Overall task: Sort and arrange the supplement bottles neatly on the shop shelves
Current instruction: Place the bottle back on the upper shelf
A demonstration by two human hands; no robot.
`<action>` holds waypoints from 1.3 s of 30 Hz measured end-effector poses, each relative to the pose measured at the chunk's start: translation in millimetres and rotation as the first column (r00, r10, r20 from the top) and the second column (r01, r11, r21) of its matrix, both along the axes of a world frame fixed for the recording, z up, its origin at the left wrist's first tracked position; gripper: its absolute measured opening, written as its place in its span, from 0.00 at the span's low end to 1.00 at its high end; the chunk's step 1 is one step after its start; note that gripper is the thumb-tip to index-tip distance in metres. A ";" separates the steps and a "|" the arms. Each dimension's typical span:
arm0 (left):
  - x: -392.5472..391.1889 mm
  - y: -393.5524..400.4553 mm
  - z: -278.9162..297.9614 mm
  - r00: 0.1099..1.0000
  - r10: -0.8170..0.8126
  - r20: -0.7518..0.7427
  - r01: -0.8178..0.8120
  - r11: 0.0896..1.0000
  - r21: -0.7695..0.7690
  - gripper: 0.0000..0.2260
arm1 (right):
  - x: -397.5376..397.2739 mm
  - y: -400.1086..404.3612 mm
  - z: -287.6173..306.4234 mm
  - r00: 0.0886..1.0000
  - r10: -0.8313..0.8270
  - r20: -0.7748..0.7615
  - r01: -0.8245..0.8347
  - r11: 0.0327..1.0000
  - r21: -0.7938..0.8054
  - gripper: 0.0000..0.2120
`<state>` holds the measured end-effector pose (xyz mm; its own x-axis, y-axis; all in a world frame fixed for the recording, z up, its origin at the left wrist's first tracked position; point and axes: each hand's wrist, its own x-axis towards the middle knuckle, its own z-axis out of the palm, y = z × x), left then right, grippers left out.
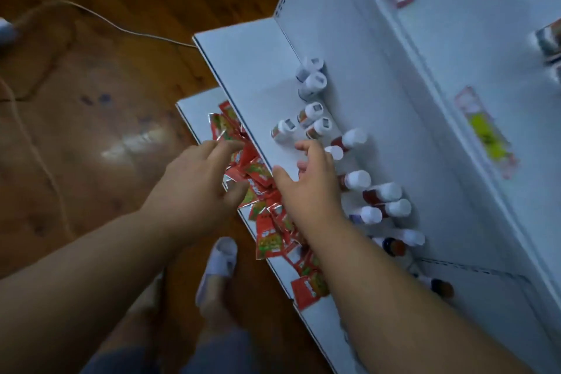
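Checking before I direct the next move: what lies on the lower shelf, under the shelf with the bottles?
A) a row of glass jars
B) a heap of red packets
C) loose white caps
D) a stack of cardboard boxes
B: a heap of red packets is strewn over the lower shelf, partly under the left hand, while the white-capped bottles stand on the shelf above.

My right hand (pixel 306 188) covers most of one small white-capped bottle (pixel 334 152) at its two o'clock, so only the cap shows. My right forearm hides part of the heap of red foil sachets (pixel 267 222) on the lower white shelf (pixel 194 106). At three o'clock a labelled bottle (pixel 548 42) is blurred and cut by the frame edge. The yellow shelf labels (pixel 488 136) are too smeared to read.
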<state>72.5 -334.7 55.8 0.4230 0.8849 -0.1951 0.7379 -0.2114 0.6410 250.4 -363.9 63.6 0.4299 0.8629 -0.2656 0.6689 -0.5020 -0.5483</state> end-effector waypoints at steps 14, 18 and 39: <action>55.0 49.8 -203.8 0.958 0.195 0.209 -0.152 0.967 -0.204 0.27 | 54.1 121.5 -218.2 0.942 -0.310 0.132 0.265 0.923 0.278 0.22; 42.6 42.9 -189.4 0.939 0.221 0.263 -0.146 0.950 -0.277 0.28 | 46.2 107.0 -195.3 0.868 -0.369 -0.332 0.446 0.874 0.194 0.19; -78.2 -16.6 219.5 0.876 -0.003 0.482 0.108 0.976 -0.190 0.22 | -80.4 -11.8 218.7 0.553 0.190 -0.811 0.092 0.954 0.286 0.09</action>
